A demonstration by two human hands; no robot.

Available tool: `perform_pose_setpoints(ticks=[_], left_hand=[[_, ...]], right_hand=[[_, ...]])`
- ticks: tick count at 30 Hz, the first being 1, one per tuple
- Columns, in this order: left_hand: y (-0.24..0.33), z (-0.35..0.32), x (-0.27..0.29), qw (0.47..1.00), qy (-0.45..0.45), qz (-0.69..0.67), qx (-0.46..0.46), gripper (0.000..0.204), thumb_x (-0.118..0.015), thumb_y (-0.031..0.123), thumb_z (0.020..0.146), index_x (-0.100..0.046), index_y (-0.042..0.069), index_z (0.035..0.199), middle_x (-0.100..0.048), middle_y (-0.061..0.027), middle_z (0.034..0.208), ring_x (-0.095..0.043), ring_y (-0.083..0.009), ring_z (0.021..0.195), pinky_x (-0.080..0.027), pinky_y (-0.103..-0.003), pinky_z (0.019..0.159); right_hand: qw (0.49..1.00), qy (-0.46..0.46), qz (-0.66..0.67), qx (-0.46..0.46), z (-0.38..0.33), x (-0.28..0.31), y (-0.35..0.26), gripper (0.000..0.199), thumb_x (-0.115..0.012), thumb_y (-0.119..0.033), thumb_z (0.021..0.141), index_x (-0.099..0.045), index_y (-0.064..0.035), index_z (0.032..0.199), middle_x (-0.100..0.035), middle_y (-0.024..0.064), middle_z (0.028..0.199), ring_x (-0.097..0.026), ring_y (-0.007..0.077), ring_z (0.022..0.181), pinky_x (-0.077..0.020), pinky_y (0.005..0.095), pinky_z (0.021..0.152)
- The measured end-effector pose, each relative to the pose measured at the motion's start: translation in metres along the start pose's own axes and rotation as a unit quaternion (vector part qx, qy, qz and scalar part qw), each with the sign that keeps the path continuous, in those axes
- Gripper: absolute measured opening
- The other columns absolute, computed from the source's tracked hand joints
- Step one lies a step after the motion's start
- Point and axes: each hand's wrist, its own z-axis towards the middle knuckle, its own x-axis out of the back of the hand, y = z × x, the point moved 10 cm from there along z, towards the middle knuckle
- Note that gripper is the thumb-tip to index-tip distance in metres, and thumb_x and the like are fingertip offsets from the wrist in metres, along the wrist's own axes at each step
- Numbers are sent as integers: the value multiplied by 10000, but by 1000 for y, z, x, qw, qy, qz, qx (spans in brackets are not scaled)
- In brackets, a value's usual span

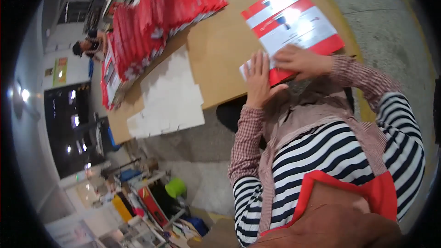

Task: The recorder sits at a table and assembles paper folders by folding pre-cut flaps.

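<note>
A flat, glossy red and white printed cardboard piece (298, 20) lies on the table in front of me, close to its near edge. A narrow part at its near left end looks folded. My left hand (258, 80) rests on that end, fingers stretched out side by side and thumb apart. Just to the right, my right hand (303, 62) lies over the near red part with its fingers extended to the left and slightly blurred. Both hands press on the piece from above; neither wraps round it. What lies under the palms is hidden.
Long rows of stacked red and white flat pieces (170, 7) fill the table's far left. White cardboard (172, 94) lies on the wooden table (216, 59) nearer me. Another person (92, 43) is beyond the stacks. A green bin (175, 187) and cluttered shelves stand at the lower left.
</note>
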Motion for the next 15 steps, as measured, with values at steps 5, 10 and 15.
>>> perform_pose_setpoints(ticks=[5,10,15], left_hand=[[-15,-3,-1,998,42,-43,19,1113,-343,806,739,-219,-54,1435,-237,-212,1497,-184,-367,1404,-100,-549,1110],[-16,-2,-13,999,11,15,29,1010,-297,751,815,-228,-43,1435,-233,-212,1497,-208,-360,1394,-123,-533,1109],[-12,2,-32,996,-51,65,34,917,-383,671,856,-273,-46,1417,-220,-206,1506,-202,-360,1398,-123,-539,1108]], right_hand=[[985,83,-66,-139,-20,11,35,746,-794,-287,647,-480,-138,1307,-388,107,1421,-335,307,1329,-218,497,1119],[986,63,-34,-150,-23,3,33,759,-793,-321,648,-479,-127,1311,-384,112,1423,-329,306,1333,-206,494,1128],[986,26,-60,-155,-30,-7,33,661,-652,-460,771,-487,-122,1315,-379,119,1430,-323,312,1343,-204,496,1122]])
